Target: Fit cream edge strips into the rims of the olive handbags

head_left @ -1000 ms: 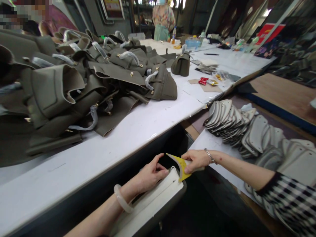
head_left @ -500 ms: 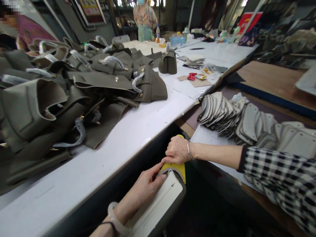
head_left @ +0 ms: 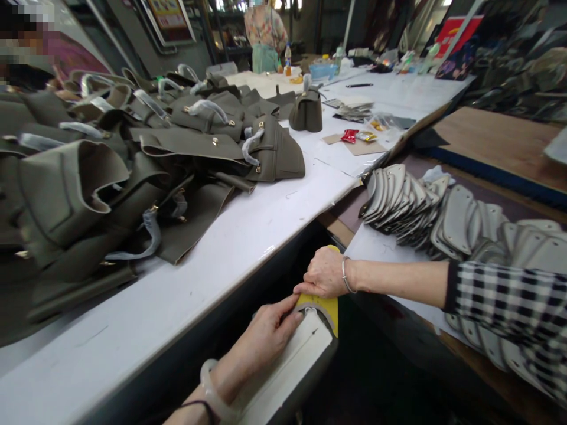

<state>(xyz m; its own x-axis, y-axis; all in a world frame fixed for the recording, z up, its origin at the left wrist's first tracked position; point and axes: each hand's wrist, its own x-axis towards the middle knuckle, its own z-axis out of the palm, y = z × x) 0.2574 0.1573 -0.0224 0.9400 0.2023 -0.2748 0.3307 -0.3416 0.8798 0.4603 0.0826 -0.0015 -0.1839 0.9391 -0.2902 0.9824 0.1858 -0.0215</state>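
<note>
The left hand [head_left: 268,336] rests on the white-faced block [head_left: 287,369], its near end cut off; the right hand's [head_left: 325,274] grip closes on the yellow tool [head_left: 325,304] at the block's far end, partly hidden beneath the fingers.

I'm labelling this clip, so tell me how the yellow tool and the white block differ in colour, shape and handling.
The tool is yellow; the block is white with a dark line along it. The tool is thin with a curved edge; the block is long with straight sides. The right hand grips the tool, while the left hand rests at the block. Both are partly covered by hands.
</note>
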